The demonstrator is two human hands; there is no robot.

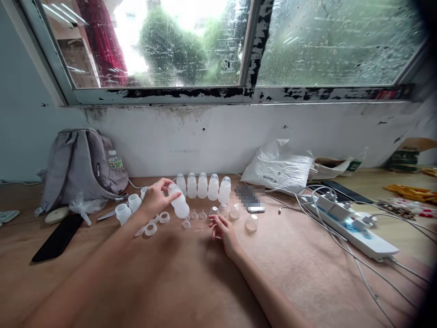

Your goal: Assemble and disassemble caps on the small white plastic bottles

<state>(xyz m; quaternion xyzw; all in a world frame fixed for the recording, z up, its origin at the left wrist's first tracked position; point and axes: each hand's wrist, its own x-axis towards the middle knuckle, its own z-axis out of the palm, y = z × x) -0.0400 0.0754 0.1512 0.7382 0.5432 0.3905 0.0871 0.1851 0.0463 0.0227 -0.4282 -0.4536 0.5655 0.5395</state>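
My left hand (157, 197) is closed on the capped top of a white baby bottle (180, 209), which hangs tilted just above the table. Behind it, several capped baby bottles (202, 187) stand upright in a row. Low over the table is my right hand (222, 229), its fingers loosely bent and apart, with nothing visible in them. Just beyond those fingertips are clear caps (234, 212). Clear nipples (194, 215) lie between my hands. White collar rings (150, 228) and uncapped white bottles (123, 213) sit left, partly behind my left forearm.
A grey backpack (78, 164) leans at the back left, with a black phone-like slab (58, 239) before it. At right lies a white power strip (368, 241) with trailing cables. A phone (256, 209) and a plastic mailing bag (276, 168) rest near the wall.
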